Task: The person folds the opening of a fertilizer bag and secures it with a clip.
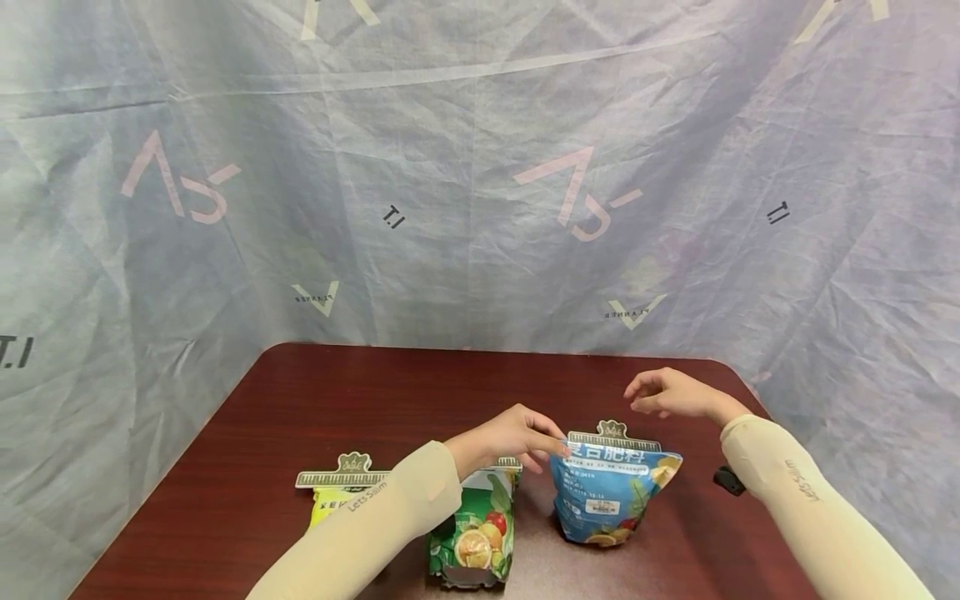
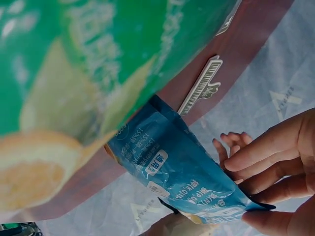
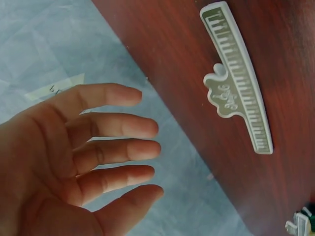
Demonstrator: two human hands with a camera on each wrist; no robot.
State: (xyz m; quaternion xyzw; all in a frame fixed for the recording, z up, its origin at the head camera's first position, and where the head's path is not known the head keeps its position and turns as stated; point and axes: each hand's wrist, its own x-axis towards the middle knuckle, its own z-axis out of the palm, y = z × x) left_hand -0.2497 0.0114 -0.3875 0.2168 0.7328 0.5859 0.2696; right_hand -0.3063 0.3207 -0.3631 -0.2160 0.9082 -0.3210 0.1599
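A blue fertilizer bag (image 1: 596, 492) with Chinese print and pictured fruit stands on the table. At its upper left corner my left hand (image 1: 513, 437) pinches the film between thumb and fingers; the left wrist view shows the bag corner (image 2: 231, 201) in that grip. My right hand (image 1: 675, 396) hovers above the table, to the right of and beyond the bag, with fingers spread and relaxed (image 3: 118, 125) and nothing in them. Behind the bag lies a long clip (image 3: 238, 83) with a piano-key pattern, apart from both hands.
Left of the blue bag stands a green bag (image 1: 453, 521) with pictured fruit, a clip (image 1: 510, 463) at its top. Farther left, a yellow bag (image 1: 324, 502) with another clip (image 1: 337, 479) is partly hidden by my left forearm. A grey printed cloth (image 1: 465, 208) hangs behind the dark red table (image 1: 420, 383).
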